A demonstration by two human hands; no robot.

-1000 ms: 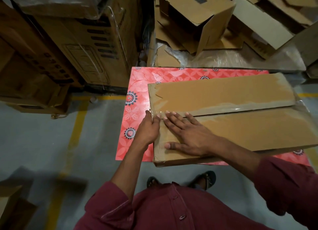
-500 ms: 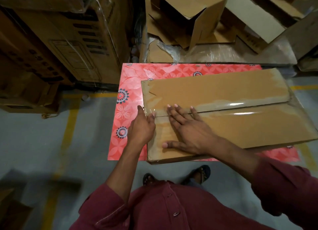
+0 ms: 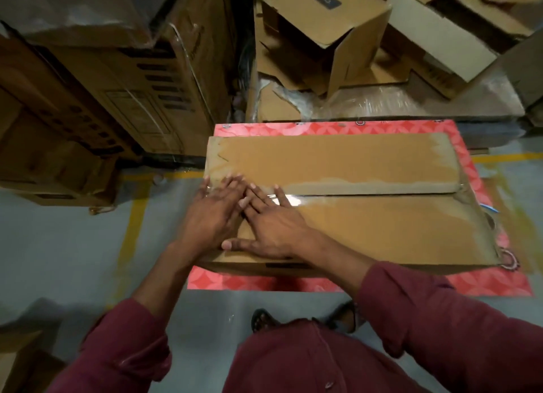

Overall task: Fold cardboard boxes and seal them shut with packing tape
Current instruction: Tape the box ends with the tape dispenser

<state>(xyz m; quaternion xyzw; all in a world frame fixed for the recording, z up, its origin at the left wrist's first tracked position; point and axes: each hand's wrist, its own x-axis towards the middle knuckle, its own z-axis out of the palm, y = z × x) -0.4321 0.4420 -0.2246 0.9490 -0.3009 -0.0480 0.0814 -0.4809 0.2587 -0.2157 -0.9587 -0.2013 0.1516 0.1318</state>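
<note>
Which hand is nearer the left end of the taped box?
Left. The left hand lies flat on the box right at its left end, fingers on the tape along the seam. The right hand presses flat just inboard of it, farther from that end.

We press both hands flat on the box [image 3: 367, 225] at its left end: the left hand [image 3: 213, 216] and right hand [image 3: 273, 225] side by side over the taped seam [image 3: 352, 195]. The box lies on a red table [image 3: 484, 284].
</note>
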